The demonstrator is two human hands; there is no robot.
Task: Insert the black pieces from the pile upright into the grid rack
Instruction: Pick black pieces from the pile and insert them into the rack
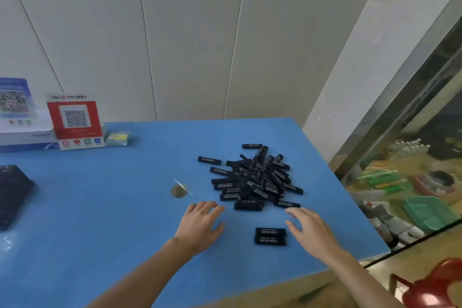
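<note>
A pile of several black rectangular pieces (255,177) with white lettering lies on the blue table (112,207), right of centre. Two more black pieces (270,236) lie side by side nearer to me, apart from the pile. My left hand (200,225) hovers flat with fingers spread, just left of the pile's near edge, holding nothing. My right hand (310,227) reaches forward with fingers relaxed, right of the two loose pieces, its fingertips close to the nearest piece of the pile. A dark grid rack (12,195) sits partly out of view at the table's left edge.
A red QR-code stand (75,122), a blue QR-code sign (15,100) on a white box and a small stack of cards (117,139) stand at the back left. A round hole (178,190) marks the tabletop. A glass cabinet (412,170) and red stool (435,285) flank the right.
</note>
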